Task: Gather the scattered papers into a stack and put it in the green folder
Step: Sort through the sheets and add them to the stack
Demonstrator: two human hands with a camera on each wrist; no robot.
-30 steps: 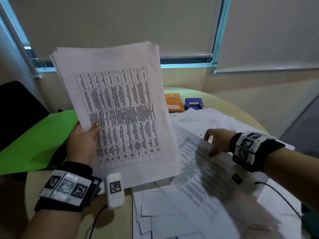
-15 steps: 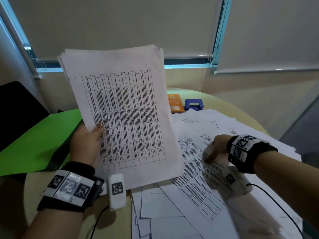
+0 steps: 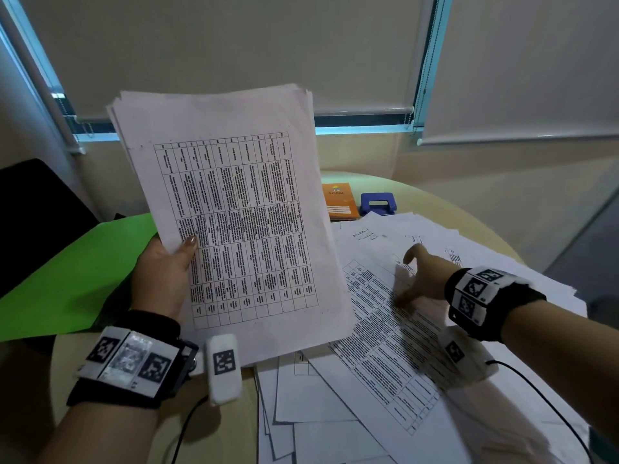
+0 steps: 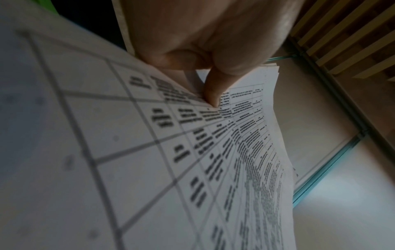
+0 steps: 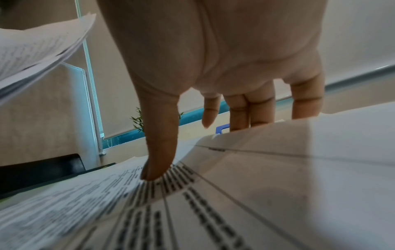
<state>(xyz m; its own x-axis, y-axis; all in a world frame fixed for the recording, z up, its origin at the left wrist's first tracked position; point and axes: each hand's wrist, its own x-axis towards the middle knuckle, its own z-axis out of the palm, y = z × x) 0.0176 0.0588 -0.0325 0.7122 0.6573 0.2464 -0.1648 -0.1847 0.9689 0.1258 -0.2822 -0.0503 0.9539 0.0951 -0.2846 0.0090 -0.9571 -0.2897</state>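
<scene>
My left hand (image 3: pixel 164 272) grips a thick stack of printed sheets (image 3: pixel 231 209) by its lower left edge and holds it upright above the table, thumb on the front page. The left wrist view shows that thumb (image 4: pixel 213 89) pinching the stack of sheets (image 4: pixel 149 152). The green folder (image 3: pixel 67 279) lies flat on the table at the left, behind that hand. Scattered papers (image 3: pixel 385 346) cover the right half of the table. My right hand (image 3: pixel 418 279) lies on them with straight fingers, its thumb (image 5: pixel 160 148) pressing a printed sheet (image 5: pixel 149 211).
An orange notebook (image 3: pixel 340 200) and a blue hole punch (image 3: pixel 378 203) sit at the far side of the round table (image 3: pixel 435 202). A black chair back (image 3: pixel 37 209) stands at the left. Window blinds hang behind the table.
My left hand has shifted the held stack slightly right and lower. My right hand has slid back left over the loose sheets, and the printed sheet under it has settled flat.
</scene>
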